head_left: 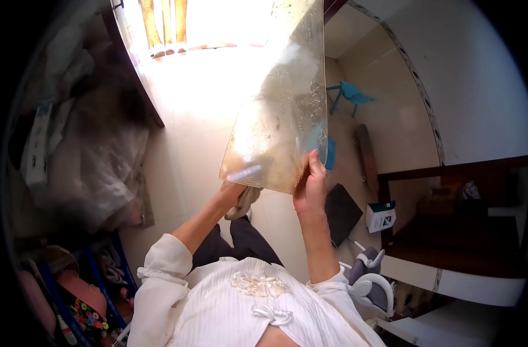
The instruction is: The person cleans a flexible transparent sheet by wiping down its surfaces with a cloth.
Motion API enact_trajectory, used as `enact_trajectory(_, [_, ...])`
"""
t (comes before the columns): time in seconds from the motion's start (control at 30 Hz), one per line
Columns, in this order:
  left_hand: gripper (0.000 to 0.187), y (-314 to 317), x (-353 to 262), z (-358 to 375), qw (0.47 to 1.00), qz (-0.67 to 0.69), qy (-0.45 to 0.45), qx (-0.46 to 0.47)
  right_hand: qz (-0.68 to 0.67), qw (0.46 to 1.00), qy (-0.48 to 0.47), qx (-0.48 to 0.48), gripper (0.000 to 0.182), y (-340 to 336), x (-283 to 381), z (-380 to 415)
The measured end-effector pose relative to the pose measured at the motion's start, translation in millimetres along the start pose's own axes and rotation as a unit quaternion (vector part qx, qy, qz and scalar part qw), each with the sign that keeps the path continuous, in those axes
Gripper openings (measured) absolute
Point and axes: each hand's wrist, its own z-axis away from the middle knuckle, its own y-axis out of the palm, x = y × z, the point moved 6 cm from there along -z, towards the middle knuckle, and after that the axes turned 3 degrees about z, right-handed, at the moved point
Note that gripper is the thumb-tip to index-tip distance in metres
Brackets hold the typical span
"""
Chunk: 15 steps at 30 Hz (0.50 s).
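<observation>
A long, see-through sheet [275,127] with smudges and wet-looking marks hangs in front of me, its near edge low and its far end running out of the top of the view. My right hand [312,188] grips its lower right corner, thumb on the face and fingers behind. Under the lower left edge is my left hand [235,188], mostly hidden behind the sheet. A crumpled brownish cloth [244,203] hangs at that hand, and its fingers cannot be made out.
Plastic-covered items [96,179] stand at the left. On the right are a blue stool [353,92], a skateboard [366,156], a dark flat panel [342,214], a white-and-green box [381,216] and a dark wooden shelf [460,243]. Bright light comes from the doorway ahead.
</observation>
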Motion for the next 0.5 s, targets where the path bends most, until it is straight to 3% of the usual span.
enact_trajectory(0.07, [0.031,42.9,-38.9,1.6,0.993,0.121,0.014,-0.009,0.079,0.988,-0.009,0.130,0.035,-15.0,-19.0,-5.1])
enact_trajectory(0.1, [0.032,64.6,-58.8,2.3,0.983,0.180,0.022,-0.012,0.162,0.983,-0.023,0.084,0.037,-15.7,-22.1,-3.3])
enact_trajectory(0.13, [0.030,77.5,-58.2,4.8,0.968,0.240,-0.065,0.005,0.158,0.984,-0.053,0.062,0.038,-17.8,-24.2,-7.5])
enact_trajectory(0.2, [0.025,77.1,-47.9,3.4,0.995,0.087,0.036,0.019,0.169,0.969,-0.182,-0.004,0.040,-18.2,-13.1,-12.4])
enact_trajectory(0.23, [0.022,93.0,-62.0,16.8,0.998,-0.059,0.017,-0.008,0.172,0.959,-0.224,-0.026,0.041,-18.6,-8.5,-12.5])
enact_trajectory(0.27, [0.022,92.0,-56.2,21.2,0.998,-0.063,0.013,-0.005,0.263,0.926,-0.267,-0.045,0.042,-23.7,2.4,-9.6])
enact_trajectory(0.3, [0.020,97.4,-58.8,26.4,0.987,-0.140,0.066,0.037,0.353,0.881,-0.308,-0.064,0.043,-25.0,11.4,-6.7])
enact_trajectory(0.33, [0.019,106.6,-59.8,32.2,0.966,-0.213,0.122,0.079,0.352,0.880,-0.311,-0.069,0.043,-27.1,14.0,-6.5])
enact_trajectory(0.37, [0.017,108.1,-56.5,39.8,0.959,-0.247,0.130,0.056,0.374,0.875,-0.303,-0.060,0.043,-27.0,13.8,-7.0])
enact_trajectory(0.4, [0.017,108.5,-53.8,34.8,0.958,-0.249,0.128,0.061,0.393,0.870,-0.294,-0.052,0.044,-27.2,12.8,-7.2])
enact_trajectory(0.47, [0.016,93.2,-39.9,16.9,0.992,-0.126,0.015,0.003,0.385,0.881,-0.269,-0.056,0.043,-31.7,5.1,-6.1])
enact_trajectory(0.5, [0.017,92.4,-49.1,10.0,0.999,-0.045,-0.007,0.004,0.403,0.862,-0.305,-0.046,0.042,-23.5,4.8,1.9])
